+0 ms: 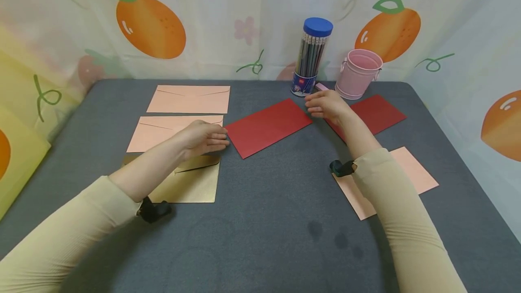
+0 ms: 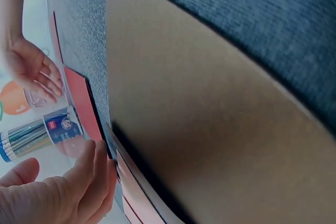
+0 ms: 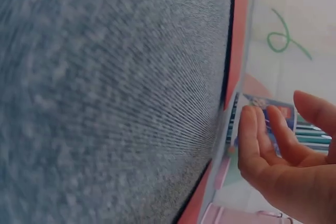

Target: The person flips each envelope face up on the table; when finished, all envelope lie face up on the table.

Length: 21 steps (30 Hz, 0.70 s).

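A red envelope [image 1: 268, 128] lies slanted on the dark grey table between my two hands. My left hand [image 1: 205, 138] is at its left corner, fingers extended and nothing in the grasp. Under that arm lie a gold envelope [image 1: 191, 186] and a pink envelope [image 1: 156, 132]. Beyond the red envelope's right end hovers my right hand [image 1: 327, 105], fingers loosely bent and holding nothing. A second red envelope [image 1: 378, 112] is partly hidden behind the right wrist. In the right wrist view the fingers overlap the pencil tub [image 3: 289, 111].
Another pink envelope [image 1: 189, 98] lies at the back left. The blue-lidded tub of pencils [image 1: 311, 55] and a pink bucket [image 1: 358, 76] stand along the back edge. Beneath the right forearm is a pink envelope [image 1: 415, 171]. A fruit-patterned curtain [image 1: 203, 26] hangs behind.
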Motion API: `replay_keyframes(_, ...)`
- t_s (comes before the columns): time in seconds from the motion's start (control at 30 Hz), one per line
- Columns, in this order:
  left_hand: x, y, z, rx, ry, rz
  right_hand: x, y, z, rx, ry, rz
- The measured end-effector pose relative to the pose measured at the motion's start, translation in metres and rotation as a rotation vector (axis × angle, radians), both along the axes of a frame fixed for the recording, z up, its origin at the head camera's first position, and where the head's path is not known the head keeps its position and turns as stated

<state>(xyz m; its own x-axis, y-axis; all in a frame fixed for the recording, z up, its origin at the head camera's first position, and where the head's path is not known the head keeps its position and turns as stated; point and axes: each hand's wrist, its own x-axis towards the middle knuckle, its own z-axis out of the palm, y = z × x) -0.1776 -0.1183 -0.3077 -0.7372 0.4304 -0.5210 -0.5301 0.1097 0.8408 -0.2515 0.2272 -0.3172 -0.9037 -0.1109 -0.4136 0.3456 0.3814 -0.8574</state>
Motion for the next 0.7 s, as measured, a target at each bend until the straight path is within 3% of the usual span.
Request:
replay_keyframes(0.33, -0.004, 0.010, -0.005, -0.001, -0.017, 0.070, -0.002, -0.008, -0.007, 0.135, -0.021, 0.060)
replay_keyframes(0.7, -0.008, 0.011, -0.010, -0.027, -0.017, 0.067, -0.001, -0.012, -0.011, 0.213, 0.005, 0.061)
